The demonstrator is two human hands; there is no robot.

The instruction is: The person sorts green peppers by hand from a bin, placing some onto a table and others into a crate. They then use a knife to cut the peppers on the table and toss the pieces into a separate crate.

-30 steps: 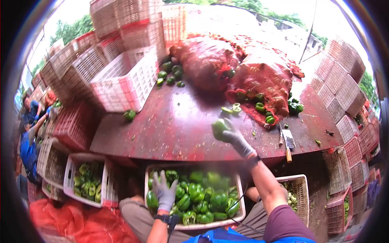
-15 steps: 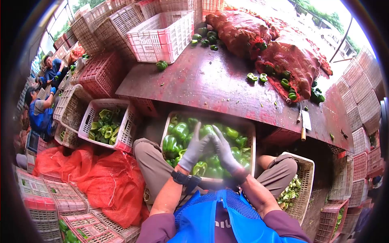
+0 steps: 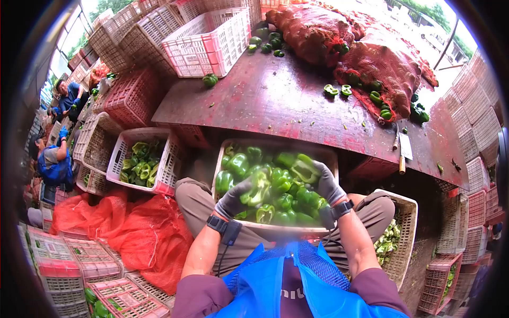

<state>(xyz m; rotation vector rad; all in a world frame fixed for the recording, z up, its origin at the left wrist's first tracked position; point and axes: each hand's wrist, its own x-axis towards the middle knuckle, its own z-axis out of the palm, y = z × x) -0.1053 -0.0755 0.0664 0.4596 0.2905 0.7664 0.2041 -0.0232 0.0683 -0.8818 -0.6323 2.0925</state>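
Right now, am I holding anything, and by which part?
Your grey-gloved left hand holds a cut green bell pepper by its left side; your grey-gloved right hand holds a second cut pepper by its right.

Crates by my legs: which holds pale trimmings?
The crate beside your right knee: it holds pale trimmings, while the central crate and the one left of your left knee hold green bell peppers.

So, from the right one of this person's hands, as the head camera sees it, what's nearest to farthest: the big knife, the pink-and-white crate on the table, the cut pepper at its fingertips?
1. Cut pepper: in the right hand.
2. Big knife: ahead, table's right side.
3. Pink-and-white crate: table's far left.
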